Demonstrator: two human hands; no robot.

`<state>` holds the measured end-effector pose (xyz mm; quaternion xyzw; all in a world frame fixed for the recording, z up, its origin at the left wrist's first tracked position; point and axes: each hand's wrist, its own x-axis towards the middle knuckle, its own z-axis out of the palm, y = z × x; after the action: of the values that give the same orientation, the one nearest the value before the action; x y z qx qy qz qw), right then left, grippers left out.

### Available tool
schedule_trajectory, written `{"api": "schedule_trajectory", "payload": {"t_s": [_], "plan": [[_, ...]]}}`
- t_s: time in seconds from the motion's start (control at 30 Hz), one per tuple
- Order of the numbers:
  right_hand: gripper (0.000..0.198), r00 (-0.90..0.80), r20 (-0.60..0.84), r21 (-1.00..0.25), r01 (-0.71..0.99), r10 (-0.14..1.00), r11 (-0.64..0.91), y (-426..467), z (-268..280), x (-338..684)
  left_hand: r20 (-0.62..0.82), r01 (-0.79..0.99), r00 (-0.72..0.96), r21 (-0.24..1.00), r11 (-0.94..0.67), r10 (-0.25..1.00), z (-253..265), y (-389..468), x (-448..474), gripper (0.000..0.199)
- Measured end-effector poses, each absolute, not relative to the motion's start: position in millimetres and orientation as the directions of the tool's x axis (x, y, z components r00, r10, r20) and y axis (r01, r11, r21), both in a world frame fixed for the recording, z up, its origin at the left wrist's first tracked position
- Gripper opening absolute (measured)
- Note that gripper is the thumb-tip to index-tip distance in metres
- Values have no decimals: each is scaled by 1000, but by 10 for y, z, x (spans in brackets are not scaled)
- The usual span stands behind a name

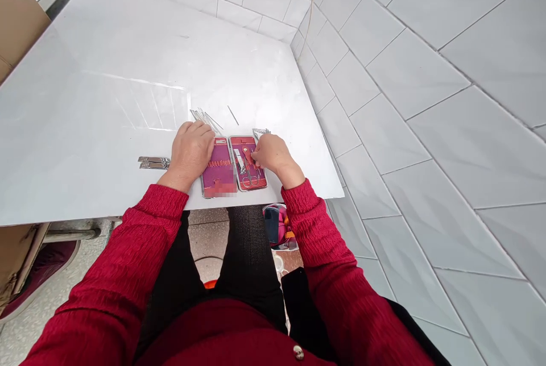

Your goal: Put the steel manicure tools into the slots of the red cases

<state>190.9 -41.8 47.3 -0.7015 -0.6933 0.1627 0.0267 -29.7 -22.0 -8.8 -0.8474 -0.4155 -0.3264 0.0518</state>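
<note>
An open pink manicure case (219, 173) lies near the front edge of a white table (106, 70). Its right half holds scissors, a clipper and other small metal tools (248, 168). My left hand (190, 149) rests on the case's left half, fingers curled down on its upper left corner. My right hand (269, 154) sits at the right half's edge, its fingertips pinching a small tool in the case. Both sleeves are red.
Several thin metal tools (206, 119) lie fanned just beyond my left hand, one loose rod (232, 115) beside them. More metal pieces (261, 132) lie past my right hand. Two flat metal pieces (153, 162) lie left. White tiled wall on the right; cardboard box (17, 13) far left.
</note>
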Motion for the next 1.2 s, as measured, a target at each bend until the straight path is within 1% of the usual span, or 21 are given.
{"api": "schedule_trajectory", "payload": {"t_s": [0.1, 0.17, 0.23, 0.33, 0.47, 0.63, 0.7, 0.77, 0.83, 0.93, 1.0, 1.1, 1.13, 1.2], "plan": [[30, -2, -295, -332, 938, 955, -100, -424, 522, 1878, 599, 718, 434, 222, -660, 673, -88, -222, -298, 30], [36, 19, -322, -388, 909, 946, -151, -458, 554, 1874, 597, 710, 429, 242, -662, 678, -85, -227, -298, 29], [37, 36, -306, -459, 870, 951, -181, -498, 561, 1888, 593, 707, 429, 248, -662, 681, -82, -231, -298, 28], [35, 46, -244, -542, 822, 969, -175, -526, 514, 1925, 586, 712, 432, 245, -658, 686, -82, -233, -295, 27], [31, 69, -159, -573, 806, 985, -149, -458, 423, 1957, 591, 730, 439, 206, -652, 677, -76, -230, -291, 28], [25, 125, -120, -643, 746, 985, -173, -259, 411, 2066, 602, 746, 451, 150, -648, 659, -54, -233, -293, 30], [24, 153, -95, -640, 747, 984, -178, -165, 438, 2148, 605, 747, 453, 143, -649, 655, -44, -233, -296, 29], [23, 170, -79, -612, 769, 982, -182, -77, 464, 2232, 600, 748, 458, 139, -649, 656, -37, -230, -300, 28], [25, 170, -75, -541, 821, 983, -183, -12, 475, 2296, 590, 749, 461, 142, -647, 663, -32, -226, -302, 28], [25, 177, -68, -392, 900, 982, -189, 11, 468, 2328, 579, 753, 458, 149, -641, 674, -28, -225, -299, 29], [22, 187, -22, -344, 921, 982, -183, -40, 468, 2302, 577, 761, 455, 145, -633, 678, -26, -229, -294, 30], [16, 155, 68, -372, 921, 986, -119, -212, 514, 2192, 571, 767, 453, 141, -625, 684, -25, -240, -287, 32], [16, 117, 65, -390, 917, 991, -83, -285, 541, 2140, 569, 767, 451, 147, -625, 688, -26, -243, -286, 32], [20, -1, -11, -417, 909, 1000, -4, -428, 597, 2022, 566, 765, 447, 160, -624, 693, -32, -247, -287, 30]]}}
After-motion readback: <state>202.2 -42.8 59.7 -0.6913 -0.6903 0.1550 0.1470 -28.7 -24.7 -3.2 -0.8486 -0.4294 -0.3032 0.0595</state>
